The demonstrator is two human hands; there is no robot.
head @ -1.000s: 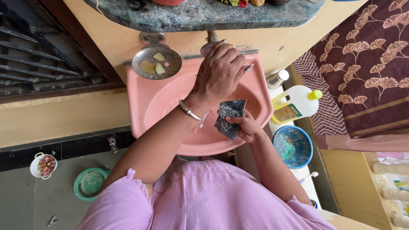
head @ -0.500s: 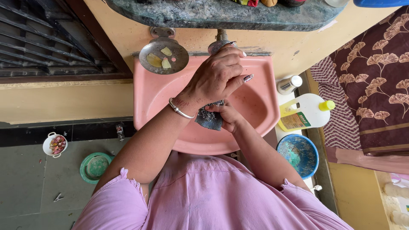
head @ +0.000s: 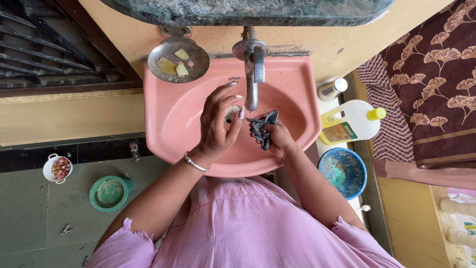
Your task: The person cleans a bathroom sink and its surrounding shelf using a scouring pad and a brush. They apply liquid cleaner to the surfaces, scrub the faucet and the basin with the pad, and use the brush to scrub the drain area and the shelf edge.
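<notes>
Dark scrubbing cloth [head: 263, 130] sits crumpled in the right hand [head: 277, 139], whose fingers are closed around it, over the middle of the pink washbasin [head: 168, 119]. Nearest to the camera is the pink garment [head: 248, 223] of the person, and both bare forearms go forward from it to the basin. The left wrist has a thin silver bangle [head: 196, 163]. The left hand [head: 218, 126] is just beside the right one, apart from the cloth, with the fingers spread and curved; it holds nothing that I can see, and its fingertips are near the drain [head: 231, 113] and the spout of the metal tap [head: 253, 69]. If water is running, I cannot tell.

On the floor at the left stand a green round container [head: 110, 192] and, a little farther, a small white pot [head: 57, 168] with pink and red pieces inside. At the right side, near the basin, is a blue bowl [head: 343, 171], and behind it a clear plastic bottle with yellow cap [head: 354, 121] lying on its side, then a small metal canister [head: 331, 89].

Farther, on the back rim of the basin at the left of the tap, a round metal soap dish [head: 178, 60] carries some yellowish soap pieces. Above everything runs a dark stone counter edge [head: 248, 11]. A brown curtain with leaf pattern [head: 431, 84] hangs at the far right.
</notes>
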